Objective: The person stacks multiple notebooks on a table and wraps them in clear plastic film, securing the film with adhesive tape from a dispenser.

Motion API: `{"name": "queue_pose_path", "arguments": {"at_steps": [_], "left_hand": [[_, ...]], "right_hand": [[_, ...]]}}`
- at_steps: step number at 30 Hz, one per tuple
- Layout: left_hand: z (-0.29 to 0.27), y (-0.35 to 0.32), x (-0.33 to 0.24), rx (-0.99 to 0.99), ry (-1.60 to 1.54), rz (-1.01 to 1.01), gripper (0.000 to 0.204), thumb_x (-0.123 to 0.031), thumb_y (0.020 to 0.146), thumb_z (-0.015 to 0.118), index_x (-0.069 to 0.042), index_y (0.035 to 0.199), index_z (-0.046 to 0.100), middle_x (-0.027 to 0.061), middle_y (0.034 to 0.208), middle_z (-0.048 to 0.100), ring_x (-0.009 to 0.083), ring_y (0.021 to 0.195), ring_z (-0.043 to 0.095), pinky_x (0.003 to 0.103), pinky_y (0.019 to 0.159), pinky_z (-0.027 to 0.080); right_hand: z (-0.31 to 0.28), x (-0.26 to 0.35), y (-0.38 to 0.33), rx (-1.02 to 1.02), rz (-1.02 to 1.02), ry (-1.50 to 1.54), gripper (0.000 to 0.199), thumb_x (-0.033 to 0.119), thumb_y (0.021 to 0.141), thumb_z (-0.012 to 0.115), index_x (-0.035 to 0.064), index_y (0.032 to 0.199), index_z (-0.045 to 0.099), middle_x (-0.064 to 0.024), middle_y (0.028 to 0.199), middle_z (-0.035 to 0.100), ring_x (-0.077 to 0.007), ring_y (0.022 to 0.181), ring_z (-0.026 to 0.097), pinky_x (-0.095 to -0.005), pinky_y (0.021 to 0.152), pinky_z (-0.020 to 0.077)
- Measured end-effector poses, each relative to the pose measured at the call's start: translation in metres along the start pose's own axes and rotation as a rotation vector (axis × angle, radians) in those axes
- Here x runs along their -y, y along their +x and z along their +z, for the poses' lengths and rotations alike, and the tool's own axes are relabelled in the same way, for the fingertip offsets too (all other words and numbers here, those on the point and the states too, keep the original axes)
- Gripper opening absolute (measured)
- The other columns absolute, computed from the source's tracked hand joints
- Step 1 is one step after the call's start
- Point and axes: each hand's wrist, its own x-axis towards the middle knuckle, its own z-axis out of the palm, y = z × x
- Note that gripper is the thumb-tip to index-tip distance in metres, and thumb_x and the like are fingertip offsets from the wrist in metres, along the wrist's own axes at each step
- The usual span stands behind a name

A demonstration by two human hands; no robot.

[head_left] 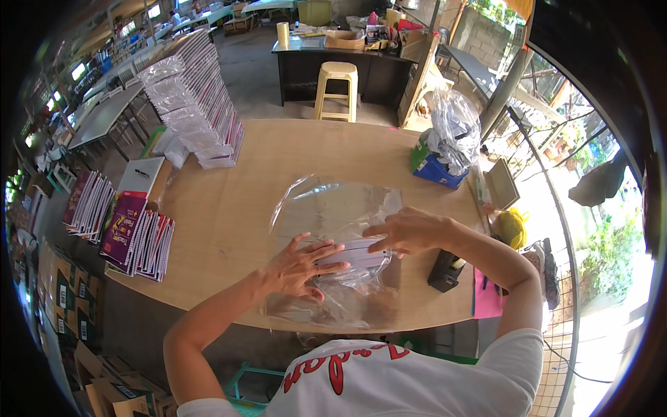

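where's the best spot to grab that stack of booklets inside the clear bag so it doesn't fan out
Probably by its two short ends, coming from left and right. The stack of booklets lies flat and crosswise on the table inside the clear plastic bag. The left hand and right hand already flank it, so squeezing inward through the film should keep the edges aligned.

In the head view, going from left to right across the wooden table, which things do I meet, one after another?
Fanned notebooks at the left edge → left hand → right hand, both on a stack inside a clear plastic bag → black tape dispenser → yellow object.
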Motion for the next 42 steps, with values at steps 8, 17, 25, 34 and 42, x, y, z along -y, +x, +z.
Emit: {"name": "queue_pose_path", "arguments": {"at_steps": [8,17,25,34,42], "left_hand": [[0.003,0.007,0.004,0.016,0.005,0.052,0.092,-0.082,0.075,0.051,-0.04,0.153,0.029,0.0045,0.161,0.024,0.0258,0.145,0.031,0.065,0.112,0.019],[0.001,0.009,0.007,0.021,-0.008,0.076,0.094,-0.083,0.072,0.055,-0.042,0.153,0.028,0.0094,0.16,0.025,0.0292,0.145,0.03,0.067,0.112,0.02],[-0.004,0.013,0.004,0.044,0.002,0.066,0.098,-0.082,0.068,0.061,-0.047,0.152,0.025,0.018,0.157,0.029,0.035,0.144,0.031,0.068,0.111,0.02],[0.017,0.011,0.008,-0.062,-0.135,0.083,0.103,-0.086,0.066,0.057,-0.04,0.153,0.027,0.0187,0.159,0.025,0.0386,0.145,0.029,0.07,0.111,0.018],[0.012,0.022,-0.005,-0.083,0.065,0.024,0.101,-0.08,0.068,0.063,-0.031,0.151,0.033,0.0085,0.16,0.026,0.0321,0.148,0.024,0.07,0.113,0.014]], "right_hand": [[0.006,-0.014,0.014,-0.063,0.022,0.301,0.007,0.011,0.082,0.069,0.0096,0.087,0.065,-0.0033,0.094,0.066,-0.0288,0.077,0.066,-0.0419,0.065,0.0508],[0.016,-0.014,0.03,-0.01,0.048,0.321,0.01,0.013,0.08,0.073,0.0103,0.085,0.064,-0.0027,0.103,0.063,-0.0258,0.071,0.065,-0.0401,0.061,0.0499],[0.036,0.01,0.056,-0.294,0.084,0.148,0.015,0.017,0.07,0.082,0.0135,0.075,0.068,-0.0053,0.124,0.053,-0.028,0.122,0.051,-0.0506,0.09,0.0471],[0.103,0.013,0.053,-0.678,0.54,0.946,0.109,0.018,0.055,0.093,0.0178,0.148,0.037,-0.021,0.147,0.036,-0.0385,0.134,0.041,-0.0512,0.107,0.0425],[0.122,-0.011,0.059,-0.54,0.982,0.746,0.099,0.027,0.067,0.09,0.0081,0.146,0.034,-0.0224,0.127,0.054,-0.0336,0.112,0.061,-0.0339,0.081,0.0559]]}}
